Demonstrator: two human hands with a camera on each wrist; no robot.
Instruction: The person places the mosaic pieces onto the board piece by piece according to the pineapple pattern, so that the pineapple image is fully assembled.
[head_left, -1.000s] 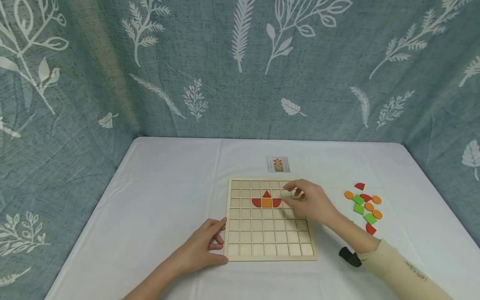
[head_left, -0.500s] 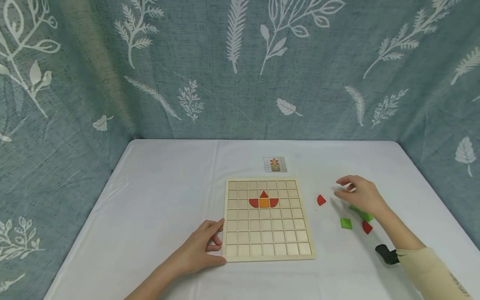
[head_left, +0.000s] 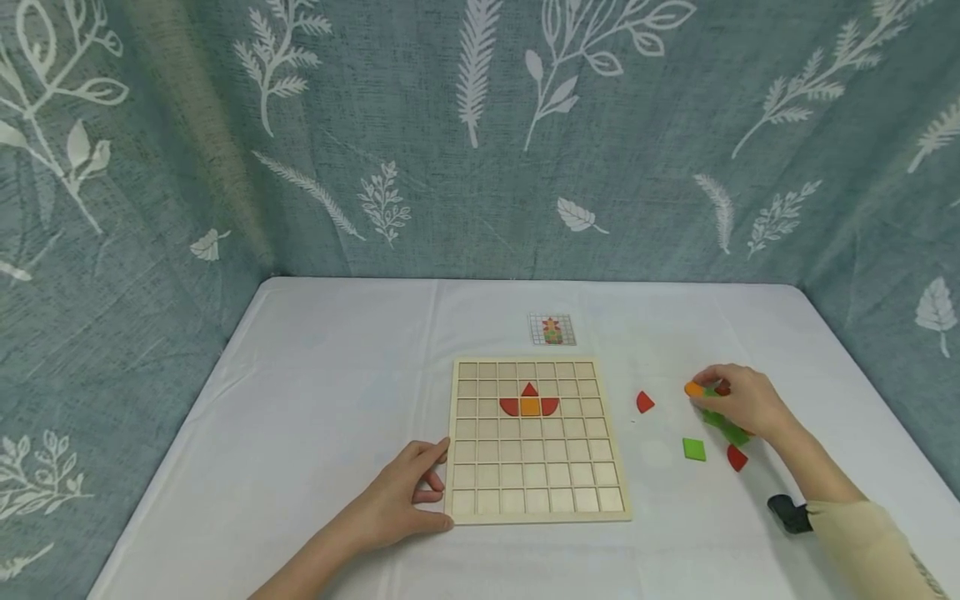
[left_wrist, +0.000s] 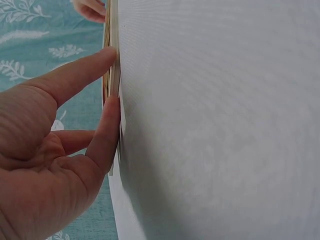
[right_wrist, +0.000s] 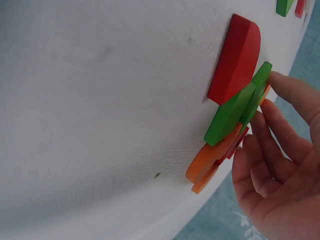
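Note:
A pale wooden grid board [head_left: 540,508] lies flat on the white table. In its upper cells sit a red triangle [head_left: 529,390], an orange square [head_left: 530,407] and a red quarter-circle on either side of the square. My left hand [head_left: 408,492] rests against the board's left edge, thumb by the near corner; the left wrist view shows the fingertips on the edge. Over the loose tiles at the right, my right hand [head_left: 750,402] pinches an orange disc [head_left: 693,389] between thumb and finger. Green tiles [right_wrist: 230,115] and a red tile [right_wrist: 235,60] lie close to those fingertips.
A small pattern card [head_left: 552,329] lies beyond the board. One red quarter-circle [head_left: 645,402] and a green square [head_left: 694,449] lie between board and pile, another red quarter-circle [head_left: 737,457] nearer me. A leaf-patterned curtain [head_left: 480,208] hangs behind the table.
My right hand has moved from over the board to the loose tiles at the right, then lowered onto the orange disc. The left hand stays at the board's edge.

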